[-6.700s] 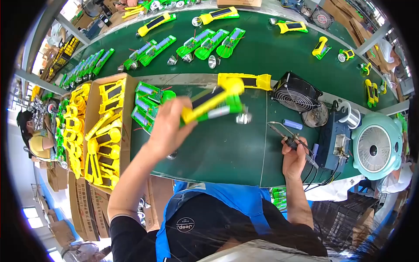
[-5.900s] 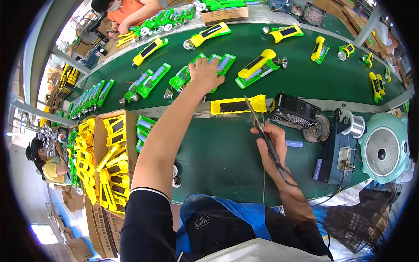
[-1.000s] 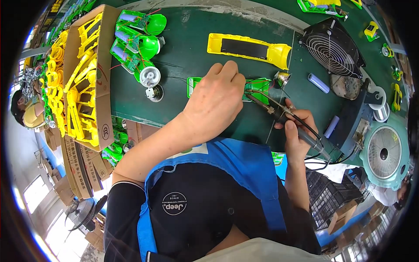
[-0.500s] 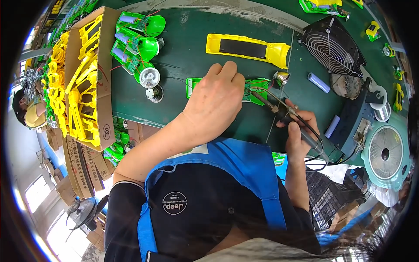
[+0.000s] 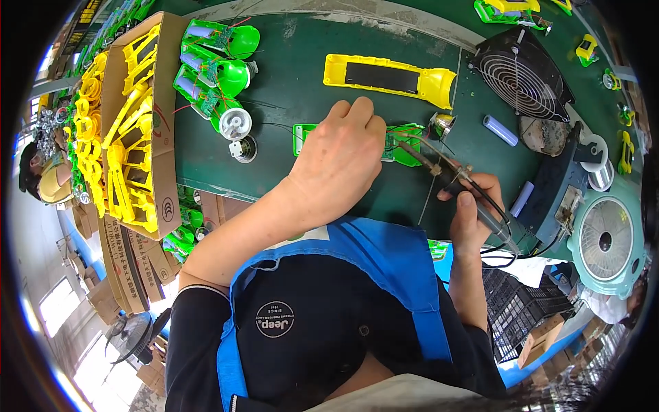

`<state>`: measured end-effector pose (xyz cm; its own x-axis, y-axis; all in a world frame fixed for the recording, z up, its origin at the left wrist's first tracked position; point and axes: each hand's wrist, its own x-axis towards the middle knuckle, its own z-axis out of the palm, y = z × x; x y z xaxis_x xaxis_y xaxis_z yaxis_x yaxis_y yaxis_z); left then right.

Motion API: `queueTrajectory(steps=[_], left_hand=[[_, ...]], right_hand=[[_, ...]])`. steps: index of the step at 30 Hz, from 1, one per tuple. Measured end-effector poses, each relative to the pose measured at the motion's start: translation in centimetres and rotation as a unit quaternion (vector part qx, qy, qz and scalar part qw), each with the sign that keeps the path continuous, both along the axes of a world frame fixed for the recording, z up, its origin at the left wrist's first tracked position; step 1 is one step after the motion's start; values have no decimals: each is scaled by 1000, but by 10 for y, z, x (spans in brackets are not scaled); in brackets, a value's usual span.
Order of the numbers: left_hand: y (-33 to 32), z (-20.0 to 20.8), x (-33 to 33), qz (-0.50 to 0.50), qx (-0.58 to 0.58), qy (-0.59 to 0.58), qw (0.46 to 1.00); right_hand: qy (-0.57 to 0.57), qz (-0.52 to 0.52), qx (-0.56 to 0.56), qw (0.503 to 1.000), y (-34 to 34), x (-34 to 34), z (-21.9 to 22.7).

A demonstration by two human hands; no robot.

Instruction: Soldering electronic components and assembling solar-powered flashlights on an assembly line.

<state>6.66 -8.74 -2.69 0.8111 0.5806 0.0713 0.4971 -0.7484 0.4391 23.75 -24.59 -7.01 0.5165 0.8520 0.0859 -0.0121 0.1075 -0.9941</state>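
Observation:
My left hand point(image 5: 339, 161) lies over the middle of a green flashlight housing point(image 5: 406, 155), its fingers bent down around it and the fingertips hidden from view. A small circuit board and red wires show in the housing's right part. In my right hand point(image 5: 475, 209) is a soldering iron point(image 5: 451, 184) with a thin tube along it and a black cable. Its tip is over the wired end of the housing, but contact is too small to tell. A silver reflector lamp head point(image 5: 442, 124) sits just right of the housing.
Beyond the housing lies a yellow cover point(image 5: 384, 75). Wired green housings point(image 5: 233, 77) stand left, beside a carton point(image 5: 165, 130) of yellow parts. Rightward are a black fan point(image 5: 518, 75), loose purple battery cells point(image 5: 500, 130), a solder spool point(image 5: 594, 151) and a teal fan point(image 5: 607, 242).
The soldering iron has shifted slightly to the right, its tip moving a little over the housing. My left hand and the housing stay nearly in place.

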Motion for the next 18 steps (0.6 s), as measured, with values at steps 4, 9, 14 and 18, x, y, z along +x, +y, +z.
queueTrajectory(steps=[4, 9, 14, 18], left_hand=[[1, -1, -2, -11, 12, 0, 1000], [33, 22, -27, -33, -206, 17, 978], [25, 6, 12, -179, -1, -71, 981], [15, -9, 19, -231, 58, -72, 969]], right_hand=[[-23, -35, 30, 999, 4, 6, 11], [-92, -35, 66, 993, 7, 27, 23], [-137, -35, 77, 987, 57, 19, 23], [-130, 10, 92, 987, 87, 18, 24]])
